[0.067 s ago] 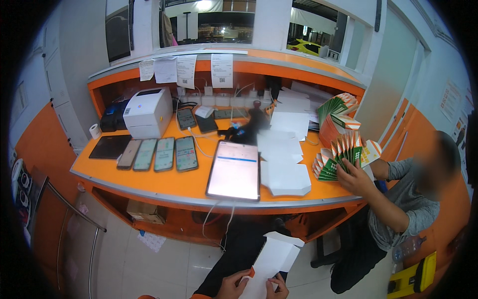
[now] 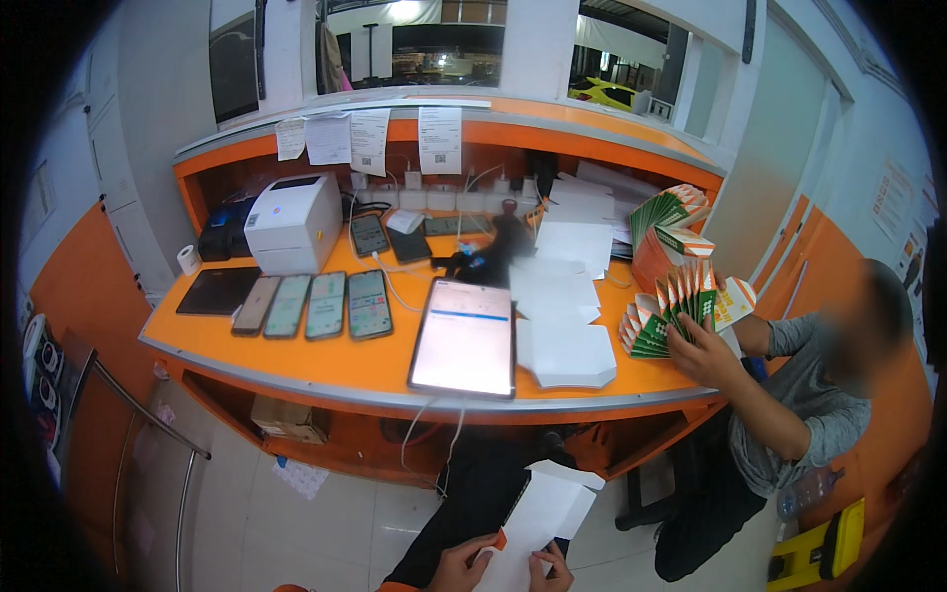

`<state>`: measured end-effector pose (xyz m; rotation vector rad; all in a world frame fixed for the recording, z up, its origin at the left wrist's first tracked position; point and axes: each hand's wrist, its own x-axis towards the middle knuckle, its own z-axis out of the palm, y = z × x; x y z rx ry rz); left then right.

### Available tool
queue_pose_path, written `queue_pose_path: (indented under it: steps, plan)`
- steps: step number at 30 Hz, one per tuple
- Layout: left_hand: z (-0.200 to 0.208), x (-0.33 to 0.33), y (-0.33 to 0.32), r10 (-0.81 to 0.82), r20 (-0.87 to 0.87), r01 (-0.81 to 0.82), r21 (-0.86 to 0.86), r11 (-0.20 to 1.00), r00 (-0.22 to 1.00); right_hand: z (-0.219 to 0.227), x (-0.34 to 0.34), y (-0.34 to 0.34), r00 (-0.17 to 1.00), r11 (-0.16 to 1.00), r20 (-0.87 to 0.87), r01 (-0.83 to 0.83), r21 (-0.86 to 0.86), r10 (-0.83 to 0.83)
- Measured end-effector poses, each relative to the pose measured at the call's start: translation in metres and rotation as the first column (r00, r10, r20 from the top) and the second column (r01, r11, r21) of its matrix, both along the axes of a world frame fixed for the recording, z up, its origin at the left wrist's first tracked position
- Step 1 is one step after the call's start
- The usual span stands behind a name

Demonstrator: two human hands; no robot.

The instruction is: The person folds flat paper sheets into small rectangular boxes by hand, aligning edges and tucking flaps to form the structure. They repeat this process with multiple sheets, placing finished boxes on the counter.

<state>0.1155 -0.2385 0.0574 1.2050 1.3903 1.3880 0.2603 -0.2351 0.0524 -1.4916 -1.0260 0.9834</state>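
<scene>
A folded white cardboard sheet (image 2: 550,505) with cut flaps and a bit of orange at its left edge lies over my lap. My left hand (image 2: 464,565) pinches its left edge beside the orange corner. On the lower right part of the sheet, my right hand (image 2: 549,570) closes its fingers and thumb on the card. Dark trousers show beneath it. The sheet's lower end runs out of the picture.
An orange desk (image 2: 296,357) ahead carries a tablet (image 2: 462,340), several phones (image 2: 369,304), a white label printer (image 2: 293,223) and stacked white card sheets (image 2: 564,353). At right, a seated person (image 2: 789,395) handles fanned green and orange cartons (image 2: 684,301). A metal rail (image 2: 148,405) stands left.
</scene>
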Motion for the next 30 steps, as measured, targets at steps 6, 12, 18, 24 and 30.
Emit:
queue_pose_path:
  steps: [6,12,18,24,30]
  plan:
    - [-0.015,-0.01,0.005,-0.103,0.109,0.116,-0.121,0.986,0.989,-0.004,0.007,0.004,0.939,0.975,-0.308,0.094,-0.201,-0.154]
    - [-0.034,-0.01,0.007,-0.09,0.253,0.143,-0.2,0.969,0.963,-0.003,0.01,0.0,0.945,0.974,-0.273,0.129,-0.185,-0.177]
    - [-0.043,-0.015,0.006,-0.05,0.304,0.169,-0.381,0.909,0.951,0.008,0.006,-0.001,0.901,0.976,-0.41,0.058,-0.212,-0.143]
    - [-0.066,-0.016,0.003,-0.075,0.449,0.245,-0.335,0.91,0.89,0.013,0.022,-0.007,0.897,0.975,-0.441,-0.072,-0.209,-0.028]
    - [-0.075,-0.015,-0.023,-0.022,0.49,0.248,-0.401,0.882,0.872,-0.009,0.016,-0.017,0.731,0.968,-0.672,-0.065,-0.241,-0.119]
